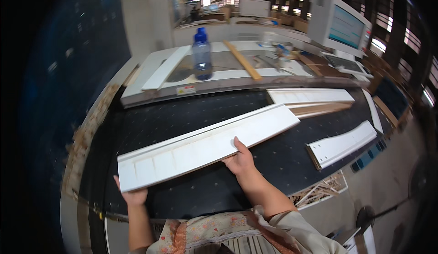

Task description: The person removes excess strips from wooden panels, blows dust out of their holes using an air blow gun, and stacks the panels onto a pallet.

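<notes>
A long white board [196, 151] with a groove along its far edge and faint brownish smudges lies across both my hands, above a black table dotted with small studs. My left hand [132, 194] grips its near left corner, most of the fingers hidden beneath. Farther right, my right hand [240, 159] holds the near edge, thumb on the top face and fingers under it. Beyond the board's right end rests a stack of white boards [315, 96] with brown edges. To the right lies another white board piece [343, 144] with small holes and a curved edge.
Behind the black table [196, 199], a raised white ledge carries a blue water bottle [202, 55], a wooden strip [242, 60] and a white strip [166, 68]. A monitor [340, 26] and keyboard [344, 63] stand at the far right. Wood offcuts [319, 192] fill a bin below.
</notes>
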The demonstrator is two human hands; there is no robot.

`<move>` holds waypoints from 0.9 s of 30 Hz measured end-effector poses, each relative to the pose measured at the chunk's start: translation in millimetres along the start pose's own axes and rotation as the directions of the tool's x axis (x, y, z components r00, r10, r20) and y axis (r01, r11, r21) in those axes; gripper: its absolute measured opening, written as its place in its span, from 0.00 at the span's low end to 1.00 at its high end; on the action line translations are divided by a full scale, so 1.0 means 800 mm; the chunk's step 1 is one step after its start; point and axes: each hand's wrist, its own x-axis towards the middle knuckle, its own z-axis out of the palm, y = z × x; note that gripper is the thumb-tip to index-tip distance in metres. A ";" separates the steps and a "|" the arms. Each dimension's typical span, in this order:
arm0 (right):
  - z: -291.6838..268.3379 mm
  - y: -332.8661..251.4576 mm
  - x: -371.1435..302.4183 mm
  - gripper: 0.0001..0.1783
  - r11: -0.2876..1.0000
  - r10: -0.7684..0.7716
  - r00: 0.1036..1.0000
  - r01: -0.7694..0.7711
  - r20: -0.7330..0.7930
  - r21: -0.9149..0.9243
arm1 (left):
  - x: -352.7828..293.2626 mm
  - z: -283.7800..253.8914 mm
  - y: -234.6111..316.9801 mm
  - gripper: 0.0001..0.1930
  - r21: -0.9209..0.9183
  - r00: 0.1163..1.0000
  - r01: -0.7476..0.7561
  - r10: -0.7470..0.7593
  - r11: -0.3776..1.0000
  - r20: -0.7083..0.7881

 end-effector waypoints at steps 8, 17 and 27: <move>0.011 0.068 0.003 0.29 0.997 0.031 0.999 -0.033 0.026 0.073 | 0.050 0.032 -0.140 0.27 -0.392 0.929 0.231 -0.322 0.891 -0.183; -0.026 0.082 0.012 0.31 0.982 0.189 0.972 -0.184 -0.137 0.052 | 0.054 0.013 -0.176 0.27 -0.014 0.939 0.315 -0.314 0.949 -0.142; -0.018 0.079 0.021 0.27 0.966 0.247 0.964 -0.236 -0.098 0.108 | 0.067 0.024 -0.167 0.32 -0.686 0.823 0.240 -0.518 0.687 -0.231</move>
